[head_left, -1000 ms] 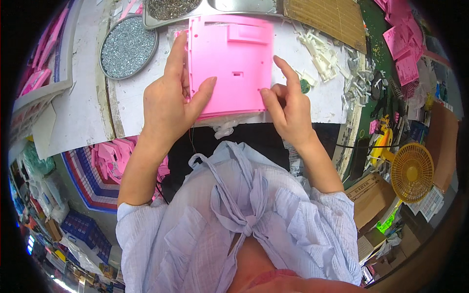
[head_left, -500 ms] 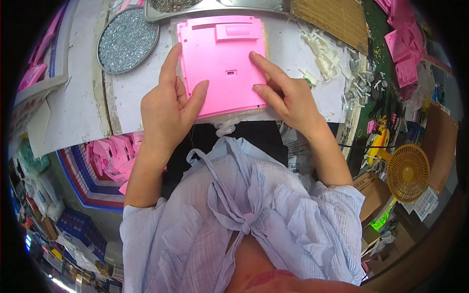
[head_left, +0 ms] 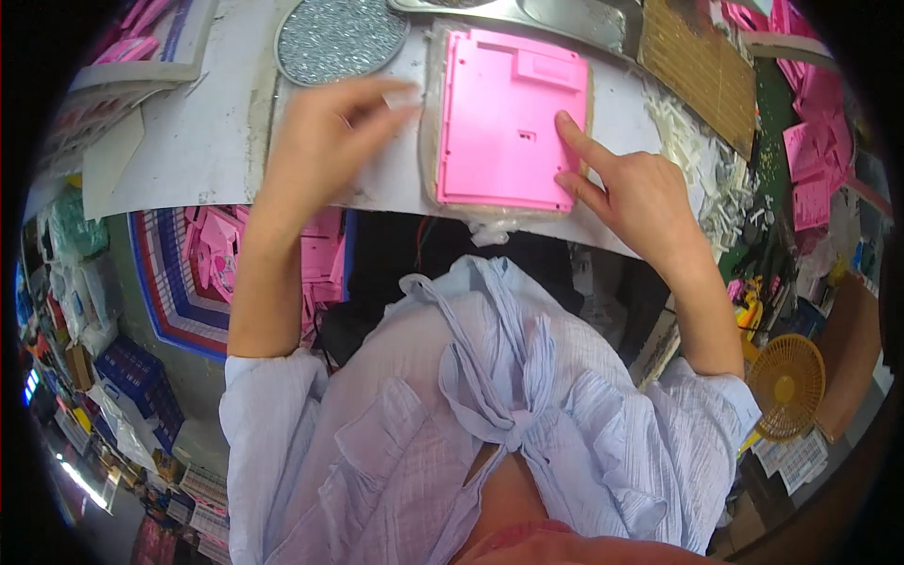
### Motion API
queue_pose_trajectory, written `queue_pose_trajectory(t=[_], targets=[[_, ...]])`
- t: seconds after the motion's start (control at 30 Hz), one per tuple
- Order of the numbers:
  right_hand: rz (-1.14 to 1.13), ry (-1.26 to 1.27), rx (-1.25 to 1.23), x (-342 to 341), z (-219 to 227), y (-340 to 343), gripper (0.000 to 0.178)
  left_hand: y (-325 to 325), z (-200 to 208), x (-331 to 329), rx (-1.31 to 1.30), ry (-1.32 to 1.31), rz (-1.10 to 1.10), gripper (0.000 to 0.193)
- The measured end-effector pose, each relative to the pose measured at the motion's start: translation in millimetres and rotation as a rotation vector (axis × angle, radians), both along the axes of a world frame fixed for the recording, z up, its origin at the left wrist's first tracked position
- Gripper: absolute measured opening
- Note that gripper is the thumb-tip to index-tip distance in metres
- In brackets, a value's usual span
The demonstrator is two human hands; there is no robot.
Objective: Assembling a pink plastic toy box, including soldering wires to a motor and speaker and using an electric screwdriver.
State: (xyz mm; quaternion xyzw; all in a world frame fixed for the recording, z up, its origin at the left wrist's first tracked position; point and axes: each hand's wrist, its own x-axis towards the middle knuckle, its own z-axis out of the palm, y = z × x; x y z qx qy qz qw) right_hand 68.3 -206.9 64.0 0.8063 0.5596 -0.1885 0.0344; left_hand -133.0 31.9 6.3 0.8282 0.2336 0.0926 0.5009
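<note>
A pink plastic panel [head_left: 499, 132], with a raised block at its top and a small slot in the middle, lies on a plastic-wrapped pad [head_left: 438, 165] on the worktable. My right hand [head_left: 636, 193] rests at its right side, index finger and thumb spread on the panel's edge, the other fingers curled. To the left, apart from the panel, my left hand [head_left: 334, 137] hovers below the screw dish; its fingers are stretched out and slightly blurred, and nothing shows between them. Many small silvery screws fill the round dish [head_left: 339, 42].
A metal tray [head_left: 565, 24] stands behind the panel, beside a brown board [head_left: 702, 71]. Small white plastic parts [head_left: 725, 188] lie to the right. Below the table, a striped basket [head_left: 179, 315] holds pink parts. A yellow fan [head_left: 789, 386] stands lower right.
My left hand has left the panel's left edge and now sits apart from it, toward the screw dish. My right hand stays on the panel. The whole view has shifted, placing the table farther right.
</note>
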Motion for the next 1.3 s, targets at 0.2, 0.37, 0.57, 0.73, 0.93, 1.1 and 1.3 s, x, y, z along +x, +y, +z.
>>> queue_pose_trajectory(t=[0.2, 0.37, 0.57, 0.73, 0.93, 1.1, 1.3], targets=[[0.329, -0.097, -0.075, 15.8, 30.2, 40.3, 0.034, 72.6, -17.2, 7.3, 0.881, 0.049, 0.127, 0.013], [0.525, -0.001, 0.265, 36.3, 24.2, 125.1, 0.017, 71.9, -22.9, 5.2, 0.741, -0.014, 0.196, 0.012], [0.632, -0.208, 0.656, -0.9, -57.7, 233.4, 0.017, 72.2, -34.5, 10.9, 0.846, -0.124, 0.233, 0.011], [0.616, -0.191, 0.422, -1.3, -49.0, 249.5, 0.017, 61.9, -22.7, 1.7, 0.609, -0.044, 0.247, 0.016], [0.619, -0.256, 0.715, 9.2, -52.0, 248.0, 0.018, 14.2, -13.8, 30.6, 0.398, -0.286, 0.129, 0.018], [0.451, 0.094, 0.746, 51.4, -1.7, 178.5, 0.017, -1.1, -1.5, 46.7, 0.209, -0.297, 0.023, 0.014], [-0.113, 0.573, 0.793, 88.0, -39.5, 72.1, 0.016, -2.8, 8.8, 65.5, 0.46, -0.164, -0.075, 0.015]])
